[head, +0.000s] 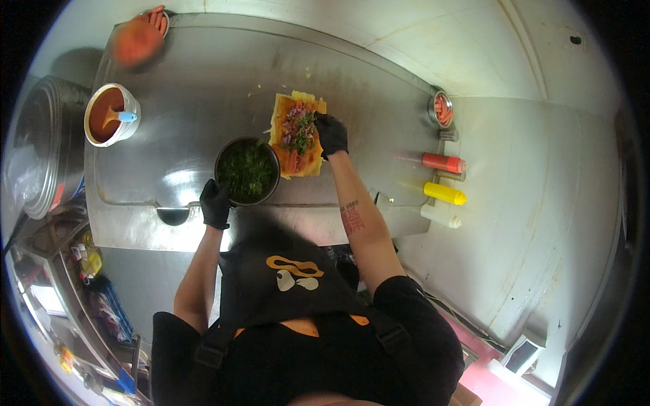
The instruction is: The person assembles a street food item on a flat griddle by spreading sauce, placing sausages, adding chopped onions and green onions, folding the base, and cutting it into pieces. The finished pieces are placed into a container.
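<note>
My left hand [215,204], in a black glove, grips the near left rim of a dark round bowl [278,175]. Chopped green herbs [246,170] fill much of that bowl. Just to its right, a browned flatbread [277,119] lies flat on the metal griddle [188,76]. Sliced purple onion [293,124], green herbs [306,133] and orange-red pieces are spread along its middle. Over the bread's right edge is my black-gloved right hand [332,134], fingertips at the herbs. Whether greens are pinched between those fingers is hidden.
A white tub of red-brown sauce [133,104] with a blue-handled utensil stands at left. Sausages fill containers at the far left [157,23] and right [443,111]. Red [443,162], yellow [444,193] and whitish [441,216] squeeze bottles line the right edge. A large metal pot [45,147] stands left.
</note>
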### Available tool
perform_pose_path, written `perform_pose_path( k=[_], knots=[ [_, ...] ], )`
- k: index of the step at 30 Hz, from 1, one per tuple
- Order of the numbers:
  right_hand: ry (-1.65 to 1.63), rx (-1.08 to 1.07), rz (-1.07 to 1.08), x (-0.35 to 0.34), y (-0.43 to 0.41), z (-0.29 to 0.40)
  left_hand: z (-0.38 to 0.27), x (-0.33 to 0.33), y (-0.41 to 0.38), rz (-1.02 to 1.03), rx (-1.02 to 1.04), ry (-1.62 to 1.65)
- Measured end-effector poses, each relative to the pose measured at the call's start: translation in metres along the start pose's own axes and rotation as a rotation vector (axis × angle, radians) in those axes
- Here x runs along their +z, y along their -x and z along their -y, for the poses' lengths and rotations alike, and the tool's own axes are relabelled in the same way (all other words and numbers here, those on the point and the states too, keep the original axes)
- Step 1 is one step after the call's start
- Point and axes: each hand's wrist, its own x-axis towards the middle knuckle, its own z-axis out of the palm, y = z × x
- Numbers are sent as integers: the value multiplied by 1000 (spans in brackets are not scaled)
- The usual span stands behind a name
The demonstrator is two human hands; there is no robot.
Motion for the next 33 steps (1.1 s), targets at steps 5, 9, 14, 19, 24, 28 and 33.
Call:
perform_pose_path(
  k=[5,9,14,19,24,28,33],
  knots=[
    [-37,-267,-77,2,12,0,0,1,3,64,-21,129],
    [60,-513,242,36,73,25,-19,14,9,57,51,29],
    [-245,-418,386,76,131,49,-15,25,14,57,11,248],
    [-151,-378,327,38,112,30,-7,10,14,102,73,38],
    [-147,-226,101,14,64,-19,-17,7,19,76,19,34],
    [154,-122,80,9,60,-28,-10,-5,22,90,91,85],
    [13,-253,-162,-4,53,-41,-28,-11,38,177,67,85]
  ],
)
